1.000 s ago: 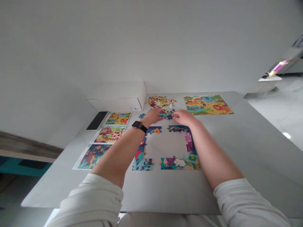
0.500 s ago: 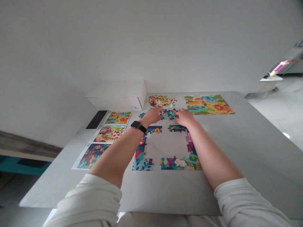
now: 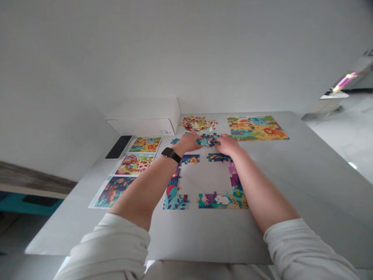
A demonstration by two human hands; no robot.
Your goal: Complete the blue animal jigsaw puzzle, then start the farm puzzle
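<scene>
A pile of loose blue and teal puzzle pieces [image 3: 208, 140] lies between my two hands. My left hand [image 3: 190, 142] is at the pile's left side, fingers curled and closed on a puzzle piece at its edge. Against the right side, my right hand [image 3: 227, 144] has its fingertips bent in, closed on another piece; the exact pieces are partly hidden by the fingers. Nearer to me is a partly joined puzzle border [image 3: 222, 200] with a rabbit and plants, with gaps at its top and bottom. My forearms cover parts of its left and right sides.
Behind the pile is a heap of red and green puzzle pieces [image 3: 196, 123]. An assembled animal puzzle [image 3: 258, 129] lies at back right. A white box [image 3: 142, 116] stands at back left, near a dark phone [image 3: 119, 147] and a sheet of three pictures [image 3: 134, 165].
Fingers of both hands have shifted slightly among the blue pieces, and some pieces in the pile lie differently. The border has stayed in place.
</scene>
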